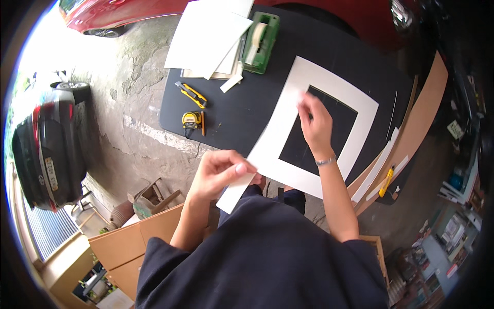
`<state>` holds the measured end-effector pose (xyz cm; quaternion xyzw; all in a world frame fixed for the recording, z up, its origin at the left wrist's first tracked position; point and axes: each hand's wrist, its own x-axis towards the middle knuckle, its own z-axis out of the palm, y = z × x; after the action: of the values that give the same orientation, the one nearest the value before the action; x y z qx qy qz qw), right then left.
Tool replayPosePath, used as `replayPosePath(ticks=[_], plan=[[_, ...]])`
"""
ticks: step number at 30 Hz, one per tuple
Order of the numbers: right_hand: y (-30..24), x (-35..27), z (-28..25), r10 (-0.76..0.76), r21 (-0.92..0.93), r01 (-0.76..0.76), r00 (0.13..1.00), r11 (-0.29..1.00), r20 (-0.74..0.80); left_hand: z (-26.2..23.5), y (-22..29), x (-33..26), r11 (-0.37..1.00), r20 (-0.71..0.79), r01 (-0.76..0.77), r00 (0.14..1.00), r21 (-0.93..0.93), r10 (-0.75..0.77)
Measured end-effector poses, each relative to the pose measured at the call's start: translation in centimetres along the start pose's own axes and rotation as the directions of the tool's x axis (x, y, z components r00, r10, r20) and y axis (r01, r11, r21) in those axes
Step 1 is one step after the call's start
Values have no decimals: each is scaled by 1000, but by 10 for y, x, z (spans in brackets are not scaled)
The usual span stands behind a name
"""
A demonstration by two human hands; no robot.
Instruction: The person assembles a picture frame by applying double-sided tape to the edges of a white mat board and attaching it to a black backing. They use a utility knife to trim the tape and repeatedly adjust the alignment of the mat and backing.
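A white rectangular mat frame (335, 89) with a rectangular opening lies on the black table (231, 116), its near end reaching past the front edge. My left hand (222, 174) is closed on a short white strip (235, 194) beside the mat's near left corner. My right hand (315, 123) is over the opening, fingers curled and pinched at the inner far left corner of the mat. Whatever those fingertips hold, if anything, is too small to make out.
White sheets (206, 38) and a green tape dispenser (265, 49) sit at the far left. Nearer are a yellow utility knife (191, 95), tape measure (191, 120) and pencil (203, 123). Brown board (423, 121) and another yellow knife (386, 183) lie right.
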<state>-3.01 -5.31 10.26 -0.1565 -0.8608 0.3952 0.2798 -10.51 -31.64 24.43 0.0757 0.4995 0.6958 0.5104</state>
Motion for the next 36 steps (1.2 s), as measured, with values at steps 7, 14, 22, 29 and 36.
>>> replayPosePath(ticks=[7,14,22,29,36], plan=[[55,100,161,621,280,-705,708,652,337,-46,-22,-46,979,-519,-77,839,187,165],[19,98,189,787,672,-724,501,155,359,-71,-27,-41,991,-595,-84,793,104,130],[18,56,210,474,135,-458,870,879,-135,-80,-22,-12,985,-582,-160,796,68,169],[-29,24,130,296,88,-310,945,947,140,-81,-17,-2,984,-612,-179,778,2,143],[-154,39,44,428,396,-676,716,621,551,-58,-11,19,980,-524,-177,845,-89,105]])
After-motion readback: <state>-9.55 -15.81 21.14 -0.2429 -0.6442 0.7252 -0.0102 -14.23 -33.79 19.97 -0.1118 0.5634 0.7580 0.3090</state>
